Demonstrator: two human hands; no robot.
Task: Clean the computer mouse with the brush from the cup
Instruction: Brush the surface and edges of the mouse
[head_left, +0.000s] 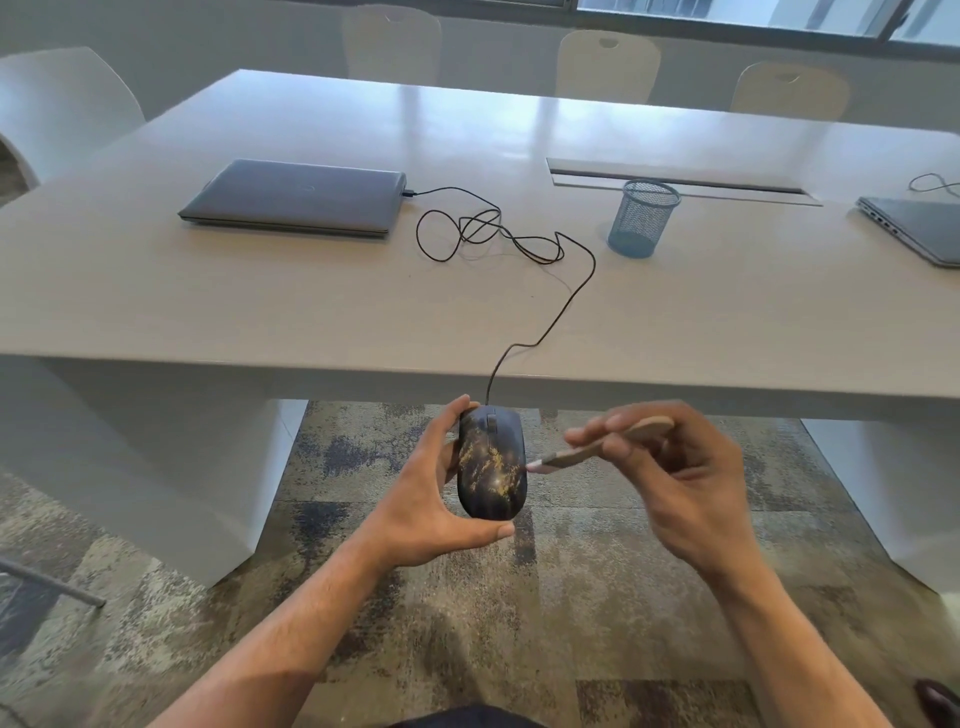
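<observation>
My left hand (436, 493) grips a black computer mouse (492, 462) flecked with yellowish dust, held in the air in front of the table's near edge. My right hand (680, 478) is shut on a brush with a pale wooden handle (592, 449). Its tip touches the mouse's right side. The right hand is blurred. The mouse's black cable (561, 306) runs up over the table edge, coils, and ends at a closed grey laptop (296, 200). A blue mesh cup (641, 218) stands upright on the table with nothing in it.
The long white table (208, 291) carries a second laptop (919, 226) at the far right and a cable slot (675, 179) behind the cup. Chairs line the far side, and a white chair (57, 109) stands at the left. Patterned carpet lies below my hands.
</observation>
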